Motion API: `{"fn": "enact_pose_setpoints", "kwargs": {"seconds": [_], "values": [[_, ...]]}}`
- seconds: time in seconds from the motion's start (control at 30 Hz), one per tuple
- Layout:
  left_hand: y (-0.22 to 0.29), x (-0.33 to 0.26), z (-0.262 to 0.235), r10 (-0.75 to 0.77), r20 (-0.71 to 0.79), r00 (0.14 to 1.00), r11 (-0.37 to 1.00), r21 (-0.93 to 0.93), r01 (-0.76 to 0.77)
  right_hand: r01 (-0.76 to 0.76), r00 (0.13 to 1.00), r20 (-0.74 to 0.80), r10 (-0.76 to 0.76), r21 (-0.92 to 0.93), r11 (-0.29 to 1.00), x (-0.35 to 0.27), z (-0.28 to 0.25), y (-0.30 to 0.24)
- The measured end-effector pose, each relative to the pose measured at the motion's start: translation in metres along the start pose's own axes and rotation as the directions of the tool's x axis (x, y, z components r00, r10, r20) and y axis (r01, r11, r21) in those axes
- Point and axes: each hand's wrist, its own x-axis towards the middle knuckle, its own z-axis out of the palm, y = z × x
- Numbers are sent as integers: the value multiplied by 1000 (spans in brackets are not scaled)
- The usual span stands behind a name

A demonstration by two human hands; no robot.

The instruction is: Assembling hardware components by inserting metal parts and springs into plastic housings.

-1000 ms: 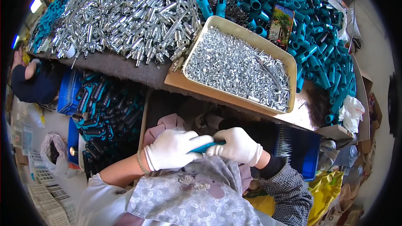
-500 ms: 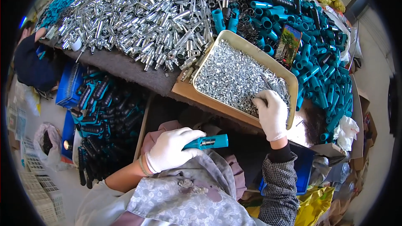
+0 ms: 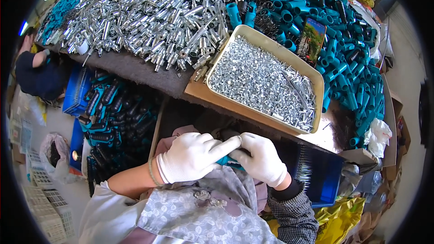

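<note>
a broad heap of silvery metal parts (image 3: 149, 22) covers the bench's left, with a heap of teal tubes (image 3: 348, 77) to its right and a cream tray (image 3: 287, 55) of tiny metal bits between, nearer the person. below the tray, the gloved left hand (image 3: 190, 157) curls closed around a teal part (image 3: 223, 160), held in front of the apron. the gloved right hand (image 3: 262, 159) meets it with bent fingers and thumb; whether it grips cannot be told. the part's long axis seems to run left to right across the body; its ends are hidden.
</note>
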Motion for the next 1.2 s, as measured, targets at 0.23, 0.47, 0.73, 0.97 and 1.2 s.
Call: {"fn": "enact_pose_setpoints", "kwargs": {"seconds": [0.23,0.47,0.73,0.97,1.2], "values": [[-2,-6,3,-43,26,999,997,-67,45,170,984,-30,-176,-144,975,-25,12,0],[9,-12,16,-260,173,950,900,-314,303,282,945,-39,-324,-405,870,-32,25,8],[17,-13,19,-402,174,899,801,-408,437,392,896,-175,-409,-121,912,-8,-18,17],[17,-17,21,-261,4,965,923,-292,251,-212,873,-487,-5,-388,897,32,-58,62],[15,-23,27,-330,-2,944,843,-450,294,-70,713,-690,-123,-245,967,28,-47,70]]}}
